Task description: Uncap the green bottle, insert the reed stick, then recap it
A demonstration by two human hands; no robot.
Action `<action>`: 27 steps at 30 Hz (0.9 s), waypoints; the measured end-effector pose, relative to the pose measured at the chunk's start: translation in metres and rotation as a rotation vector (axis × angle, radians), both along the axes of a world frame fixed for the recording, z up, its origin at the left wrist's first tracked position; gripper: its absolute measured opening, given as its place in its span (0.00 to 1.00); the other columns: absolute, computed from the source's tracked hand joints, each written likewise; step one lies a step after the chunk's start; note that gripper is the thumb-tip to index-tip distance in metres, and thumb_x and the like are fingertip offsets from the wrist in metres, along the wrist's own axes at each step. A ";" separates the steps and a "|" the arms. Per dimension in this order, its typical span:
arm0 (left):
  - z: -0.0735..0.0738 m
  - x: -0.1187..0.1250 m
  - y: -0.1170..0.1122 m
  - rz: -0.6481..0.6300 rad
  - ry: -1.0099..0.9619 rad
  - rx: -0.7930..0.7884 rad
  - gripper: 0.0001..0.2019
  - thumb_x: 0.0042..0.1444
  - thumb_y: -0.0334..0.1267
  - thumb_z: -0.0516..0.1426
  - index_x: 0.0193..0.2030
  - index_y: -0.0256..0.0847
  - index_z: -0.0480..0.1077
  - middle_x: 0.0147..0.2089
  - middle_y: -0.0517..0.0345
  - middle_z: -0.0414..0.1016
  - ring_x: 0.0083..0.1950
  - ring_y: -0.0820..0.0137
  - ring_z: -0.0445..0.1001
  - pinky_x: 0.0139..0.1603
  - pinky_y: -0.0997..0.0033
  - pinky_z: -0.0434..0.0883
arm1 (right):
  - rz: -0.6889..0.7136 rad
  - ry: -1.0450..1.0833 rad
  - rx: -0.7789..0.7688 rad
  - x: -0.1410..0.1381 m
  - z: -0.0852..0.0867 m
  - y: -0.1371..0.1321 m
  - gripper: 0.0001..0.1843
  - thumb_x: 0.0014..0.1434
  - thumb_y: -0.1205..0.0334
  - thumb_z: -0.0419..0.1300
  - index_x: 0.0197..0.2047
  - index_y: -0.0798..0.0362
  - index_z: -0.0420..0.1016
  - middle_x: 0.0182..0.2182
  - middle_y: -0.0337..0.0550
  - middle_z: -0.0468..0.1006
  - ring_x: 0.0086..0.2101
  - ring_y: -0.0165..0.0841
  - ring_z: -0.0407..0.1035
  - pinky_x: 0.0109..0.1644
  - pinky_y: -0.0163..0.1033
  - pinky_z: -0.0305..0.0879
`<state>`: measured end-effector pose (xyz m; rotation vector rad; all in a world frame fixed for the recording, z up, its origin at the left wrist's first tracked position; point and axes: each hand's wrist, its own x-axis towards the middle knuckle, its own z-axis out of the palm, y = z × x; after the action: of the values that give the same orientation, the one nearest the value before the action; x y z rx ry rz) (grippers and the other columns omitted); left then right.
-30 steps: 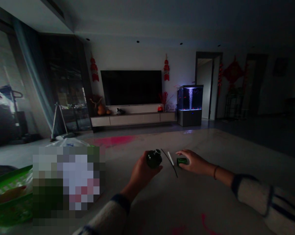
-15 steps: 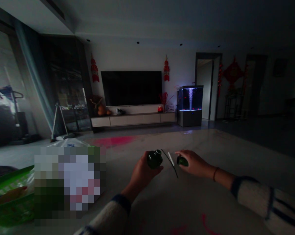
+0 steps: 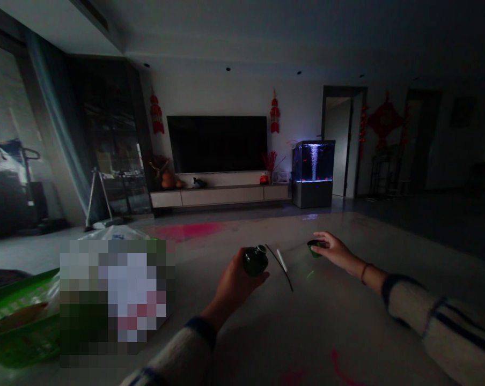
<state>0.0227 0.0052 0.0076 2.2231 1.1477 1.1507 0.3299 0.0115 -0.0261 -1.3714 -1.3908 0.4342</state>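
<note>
My left hand (image 3: 236, 276) is wrapped round a small round dark green bottle (image 3: 255, 261), whose open neck points up and slightly right. Farther right, my right hand (image 3: 335, 251) grips a small green cup-shaped cap (image 3: 315, 249) at its side, its hollow facing up. Whether the cap touches the table is hard to tell in the dim light. Between the hands, a short white stick (image 3: 281, 260) and a longer thin dark stick (image 3: 280, 268) lie on the pale tabletop (image 3: 258, 332), close to the bottle.
At the left stand a green plastic basket (image 3: 21, 343) and a clear plastic bag (image 3: 114, 233), with a blurred-out patch over part of them. Pink stains (image 3: 190, 230) mark the tabletop. Beyond it are a low cabinet (image 3: 222, 197), a television (image 3: 218, 143) and a lit aquarium (image 3: 315, 163).
My right hand has moved away and to the right with the green cap, and the cap's hollow now shows upward. My left hand and the bottle have stayed nearly still.
</note>
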 end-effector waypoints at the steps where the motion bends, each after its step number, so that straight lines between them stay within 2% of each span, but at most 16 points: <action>1: 0.000 0.000 0.000 -0.004 0.000 -0.001 0.28 0.36 0.46 0.61 0.45 0.40 0.60 0.39 0.54 0.72 0.39 0.67 0.71 0.37 0.68 0.67 | -0.014 0.016 -0.002 0.003 -0.002 0.001 0.24 0.44 0.61 0.60 0.45 0.56 0.62 0.42 0.52 0.70 0.41 0.36 0.68 0.45 0.43 0.66; 9: 0.001 0.000 -0.002 0.011 0.000 0.003 0.28 0.35 0.46 0.62 0.44 0.40 0.60 0.38 0.54 0.72 0.38 0.66 0.71 0.36 0.68 0.67 | -0.010 0.018 0.032 0.003 -0.019 0.010 0.25 0.44 0.59 0.61 0.45 0.54 0.60 0.40 0.49 0.70 0.38 0.35 0.70 0.44 0.45 0.67; 15: 0.003 0.000 -0.003 0.005 0.002 -0.032 0.27 0.35 0.45 0.62 0.44 0.40 0.60 0.38 0.54 0.72 0.38 0.67 0.71 0.35 0.69 0.67 | 0.031 -0.013 -0.017 0.004 -0.024 0.012 0.25 0.42 0.61 0.61 0.44 0.55 0.59 0.41 0.49 0.68 0.37 0.33 0.69 0.44 0.43 0.66; 22: 0.000 0.002 0.000 0.014 -0.002 -0.009 0.28 0.34 0.45 0.62 0.44 0.40 0.60 0.37 0.55 0.72 0.38 0.66 0.72 0.35 0.69 0.67 | -0.001 -0.165 0.008 0.003 -0.028 0.008 0.23 0.40 0.63 0.62 0.42 0.54 0.61 0.41 0.47 0.69 0.43 0.35 0.66 0.48 0.45 0.62; 27: 0.000 0.000 -0.001 0.008 0.004 -0.014 0.28 0.35 0.46 0.61 0.44 0.40 0.61 0.38 0.53 0.73 0.38 0.67 0.71 0.36 0.69 0.67 | -0.010 -0.284 0.028 -0.002 -0.033 0.006 0.28 0.40 0.60 0.62 0.46 0.53 0.60 0.44 0.47 0.68 0.46 0.37 0.64 0.52 0.45 0.59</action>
<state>0.0230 0.0039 0.0076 2.2131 1.1640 1.1382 0.3276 0.0179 -0.0591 -1.4576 -1.6118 0.2172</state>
